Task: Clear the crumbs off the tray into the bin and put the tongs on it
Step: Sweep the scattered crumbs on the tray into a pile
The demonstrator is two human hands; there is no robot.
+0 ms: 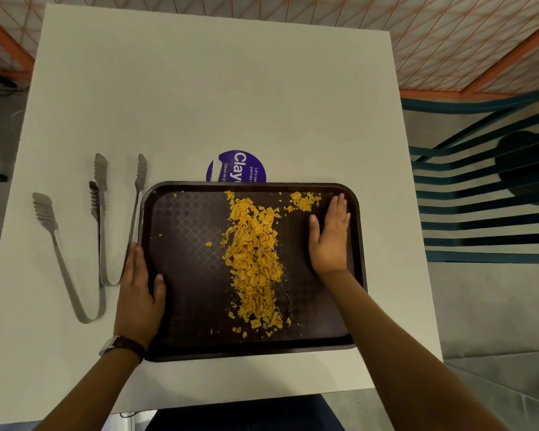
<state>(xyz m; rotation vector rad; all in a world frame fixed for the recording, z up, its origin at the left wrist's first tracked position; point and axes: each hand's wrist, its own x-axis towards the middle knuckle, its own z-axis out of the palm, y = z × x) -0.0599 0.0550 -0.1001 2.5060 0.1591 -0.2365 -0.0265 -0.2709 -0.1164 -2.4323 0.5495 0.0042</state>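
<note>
— Sweeping, by the look of it. The right hand [329, 236] lies flat and open on the dark tray [184, 306], fingers together, palm down, just to the right of the crumbs [252, 256].

— And the other one?

— The left hand [140, 290] is clamped on the tray's left rim, thumb over the edge on the inside, fingers along the outside. I'd say it is steadying the thing.

— So where do the crumbs stand?

— Mostly heaped in a long yellow band down the middle, with a small patch near the far right corner and a few strays to the left. None are off the tray yet, so the clearing step is only under way.

— I can't see a bin from here.

— Nor can I; nothing around the white table [231, 88] looks like one. My guess is the tray has to be lifted level with both hands and carried over, then tipped.

— And the tongs?

— Two pairs of tongs [100, 228] lie on the table just left of the tray, untouched. They go on last.
</note>
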